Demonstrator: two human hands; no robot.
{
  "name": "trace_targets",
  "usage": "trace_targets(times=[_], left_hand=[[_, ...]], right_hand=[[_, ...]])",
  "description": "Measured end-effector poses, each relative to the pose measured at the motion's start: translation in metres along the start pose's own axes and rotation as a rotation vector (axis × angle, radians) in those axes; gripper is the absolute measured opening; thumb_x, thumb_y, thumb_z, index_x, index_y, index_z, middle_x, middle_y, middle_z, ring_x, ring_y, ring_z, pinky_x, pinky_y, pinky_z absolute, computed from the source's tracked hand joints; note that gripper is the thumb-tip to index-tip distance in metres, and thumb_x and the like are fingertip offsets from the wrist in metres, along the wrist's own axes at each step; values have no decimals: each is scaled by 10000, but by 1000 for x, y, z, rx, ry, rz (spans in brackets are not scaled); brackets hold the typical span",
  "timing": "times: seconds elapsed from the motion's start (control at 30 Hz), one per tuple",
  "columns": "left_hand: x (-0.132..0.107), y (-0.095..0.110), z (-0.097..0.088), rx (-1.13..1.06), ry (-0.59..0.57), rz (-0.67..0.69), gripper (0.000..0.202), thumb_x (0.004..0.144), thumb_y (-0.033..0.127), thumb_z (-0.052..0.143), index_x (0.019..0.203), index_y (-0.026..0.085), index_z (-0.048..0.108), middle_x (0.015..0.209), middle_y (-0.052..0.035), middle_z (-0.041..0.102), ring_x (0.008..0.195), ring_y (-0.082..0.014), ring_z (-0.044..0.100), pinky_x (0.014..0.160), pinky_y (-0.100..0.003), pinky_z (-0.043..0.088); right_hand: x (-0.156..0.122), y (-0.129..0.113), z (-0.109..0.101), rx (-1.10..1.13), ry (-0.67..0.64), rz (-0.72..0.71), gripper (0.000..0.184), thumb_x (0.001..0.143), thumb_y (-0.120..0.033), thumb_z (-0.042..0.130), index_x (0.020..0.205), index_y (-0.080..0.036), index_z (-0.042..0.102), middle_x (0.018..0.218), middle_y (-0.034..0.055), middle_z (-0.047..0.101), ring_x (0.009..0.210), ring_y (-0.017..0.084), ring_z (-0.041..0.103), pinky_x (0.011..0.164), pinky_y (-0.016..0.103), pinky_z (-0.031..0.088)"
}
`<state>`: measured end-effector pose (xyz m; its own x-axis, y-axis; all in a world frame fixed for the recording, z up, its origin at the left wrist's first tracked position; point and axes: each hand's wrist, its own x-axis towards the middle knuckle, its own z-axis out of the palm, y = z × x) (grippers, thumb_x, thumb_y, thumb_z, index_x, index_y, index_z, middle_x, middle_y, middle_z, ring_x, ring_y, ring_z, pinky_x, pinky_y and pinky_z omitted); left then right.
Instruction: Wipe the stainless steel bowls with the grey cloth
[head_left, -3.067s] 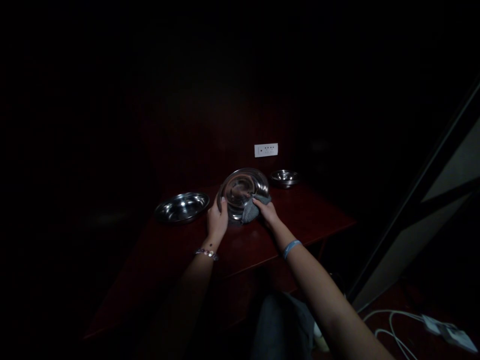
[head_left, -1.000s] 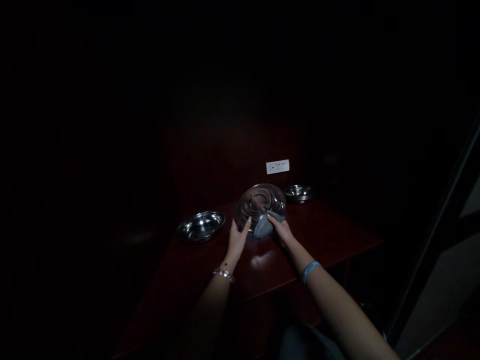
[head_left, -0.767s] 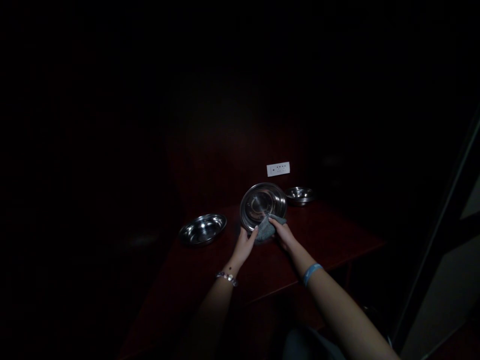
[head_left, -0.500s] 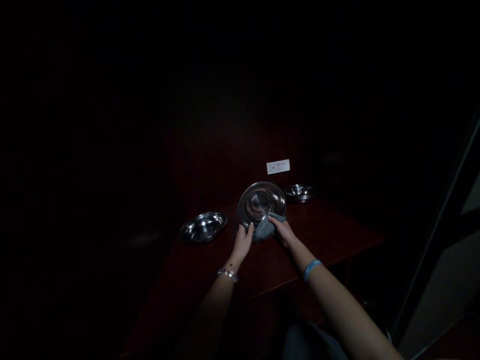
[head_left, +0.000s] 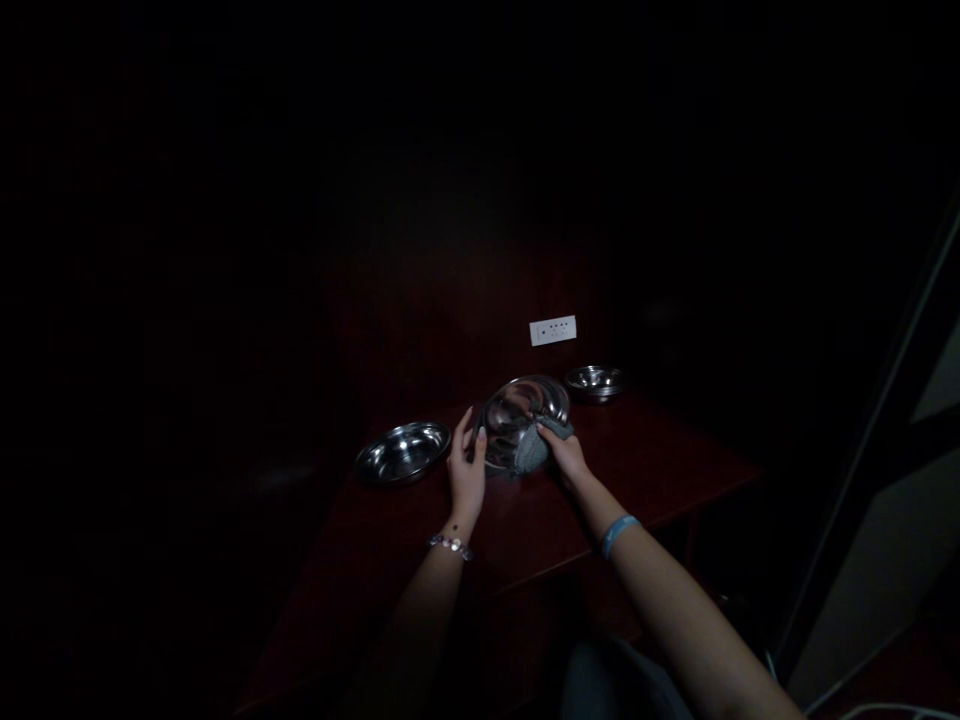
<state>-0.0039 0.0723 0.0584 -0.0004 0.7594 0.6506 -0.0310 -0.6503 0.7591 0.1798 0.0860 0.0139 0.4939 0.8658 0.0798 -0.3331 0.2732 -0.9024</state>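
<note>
A shiny steel bowl (head_left: 517, 405) is held tilted above the table, between both hands. My left hand (head_left: 466, 475) grips its left rim, thumb on the near side and fingers at the edge. My right hand (head_left: 566, 455) pinches a grey cloth (head_left: 531, 450) against the bowl's lower right part; whether it also grips the rim is hidden by the cloth. To the left, a wide steel bowl (head_left: 405, 452) rests on the table beside my left hand. Farther back on the right stand smaller steel bowls (head_left: 595, 383), seemingly stacked.
The dark red table (head_left: 637, 470) runs to a front edge below my hands. On the wall behind it sits a white socket panel (head_left: 553, 331). A dark frame with a pale panel (head_left: 862, 560) stands at the right. Surroundings are very dark.
The held bowl has turned and tipped, its face now less toward me. My left hand has shifted left and up along the rim, its fingers more spread. The cloth stays on the bowl.
</note>
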Motion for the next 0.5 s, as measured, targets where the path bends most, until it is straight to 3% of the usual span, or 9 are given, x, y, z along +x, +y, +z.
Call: trace_targets(times=[0.13, 0.2, 0.3, 0.5], left_hand=[[-4, -5, 6, 2, -105, -24, 706, 864, 428, 642, 1476, 227, 353, 1451, -124, 522, 1323, -237, 518, 1113, -396, 413], [-7, -11, 10, 24, -187, -58, 677, 829, 404, 677, 1423, 184, 436, 1429, -147, 542, 1323, -251, 518, 1129, -404, 390], [-9, -20, 13, 47, -310, -126, 468, 856, 396, 617, 1245, 137, 608, 1302, -160, 644, 1260, -264, 574, 1121, -422, 388], [-4, -33, 10, 117, -236, -140, 341, 890, 386, 521, 1059, 136, 678, 1124, -130, 729, 1111, -253, 656, 1017, -408, 470]], right_hand=[[0, 1, 1, 38, -17, 34, 410, 609, -396, 803, 957, -188, 741, 1016, 58, 769, 992, 277, 709, 925, 402, 541], [-1, 1, 2, 38, -62, 54, 402, 611, -396, 806, 942, -178, 744, 999, 69, 772, 984, 282, 712, 927, 412, 539], [-3, 1, 4, 40, -127, 59, 397, 617, -397, 804, 944, -180, 746, 997, 70, 772, 974, 279, 715, 934, 419, 535], [-3, -2, 3, 0, -72, -32, 402, 613, -400, 801, 954, -193, 749, 1013, 54, 772, 996, 270, 710, 941, 403, 534]])
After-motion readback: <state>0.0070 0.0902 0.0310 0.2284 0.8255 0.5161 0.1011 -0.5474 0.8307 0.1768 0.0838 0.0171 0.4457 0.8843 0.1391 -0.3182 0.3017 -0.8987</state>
